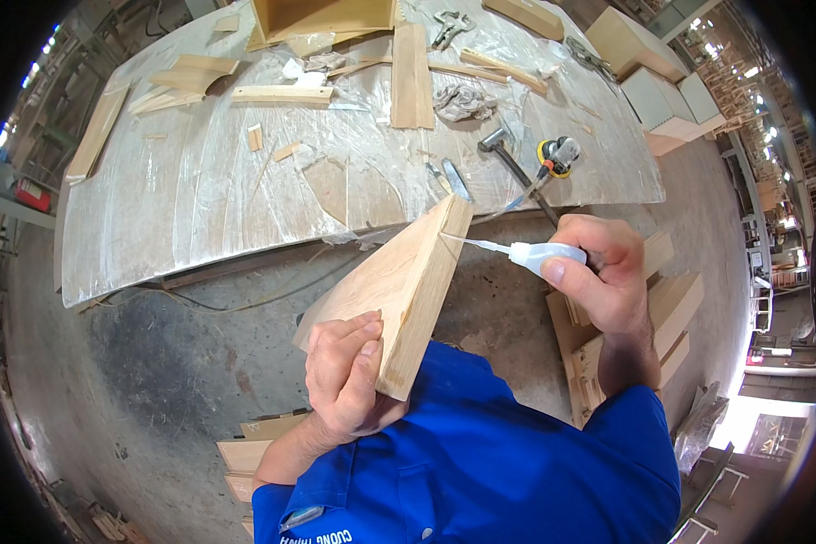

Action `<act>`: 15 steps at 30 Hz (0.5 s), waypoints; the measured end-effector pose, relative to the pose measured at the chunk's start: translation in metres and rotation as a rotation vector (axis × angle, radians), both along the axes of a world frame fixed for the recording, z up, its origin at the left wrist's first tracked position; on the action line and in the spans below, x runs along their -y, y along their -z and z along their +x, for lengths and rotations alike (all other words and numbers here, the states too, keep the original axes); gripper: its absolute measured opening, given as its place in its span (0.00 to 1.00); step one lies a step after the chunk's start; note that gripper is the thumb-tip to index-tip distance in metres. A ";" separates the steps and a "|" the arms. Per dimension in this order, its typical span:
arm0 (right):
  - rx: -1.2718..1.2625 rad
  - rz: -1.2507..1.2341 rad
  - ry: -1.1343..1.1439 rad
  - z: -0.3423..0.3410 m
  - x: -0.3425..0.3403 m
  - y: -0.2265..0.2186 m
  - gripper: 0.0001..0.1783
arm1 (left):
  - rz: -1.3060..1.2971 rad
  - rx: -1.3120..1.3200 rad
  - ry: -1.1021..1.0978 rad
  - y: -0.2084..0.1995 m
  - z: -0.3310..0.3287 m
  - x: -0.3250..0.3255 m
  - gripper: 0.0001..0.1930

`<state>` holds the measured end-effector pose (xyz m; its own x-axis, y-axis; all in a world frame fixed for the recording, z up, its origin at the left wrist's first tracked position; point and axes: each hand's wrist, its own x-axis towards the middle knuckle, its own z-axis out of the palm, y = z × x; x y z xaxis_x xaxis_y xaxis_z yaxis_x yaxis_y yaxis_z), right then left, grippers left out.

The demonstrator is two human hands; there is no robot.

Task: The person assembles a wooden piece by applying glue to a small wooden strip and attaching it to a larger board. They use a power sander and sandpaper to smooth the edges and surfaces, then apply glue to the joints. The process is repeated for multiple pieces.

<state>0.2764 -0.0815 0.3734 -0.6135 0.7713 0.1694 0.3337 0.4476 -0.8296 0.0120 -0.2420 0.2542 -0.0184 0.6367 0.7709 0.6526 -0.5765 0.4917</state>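
Observation:
My left hand (343, 374) is closed around the lower part of a pale wooden board (385, 286), which stands tilted in front of my body with its narrow edge facing me. In my right hand (607, 272) is a small white squeeze bottle (546, 257) with a long thin nozzle. The nozzle points left, and its tip is at the board's edge near the upper end. Whether any liquid comes out is too small to tell. My fingers wrap the bottle's rounded body and partly hide it.
Ahead stands a plastic-covered table (245, 199) bearing wood offcuts, a hammer (517, 172), a yellow-and-black sander (558, 156), a clamp (451, 30) and crumpled plastic (463, 102). Stacked wooden pieces (675, 313) lie on the floor at right, more boards (245, 456) at lower left. Boxes (657, 91) stand beyond the table's right side.

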 end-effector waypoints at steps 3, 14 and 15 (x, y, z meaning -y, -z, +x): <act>-0.005 0.008 0.016 0.001 -0.001 0.002 0.04 | -0.004 0.004 -0.001 0.000 0.001 0.000 0.41; 0.003 0.000 0.019 0.002 -0.002 0.002 0.04 | -0.004 -0.001 -0.003 -0.001 0.001 0.000 0.41; 0.000 0.002 0.022 0.002 -0.002 0.002 0.04 | -0.004 -0.001 -0.001 -0.001 0.001 0.000 0.41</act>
<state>0.2784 -0.0791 0.3709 -0.5968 0.7840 0.1709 0.3435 0.4421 -0.8286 0.0127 -0.2421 0.2548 -0.0185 0.6401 0.7681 0.6534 -0.5737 0.4939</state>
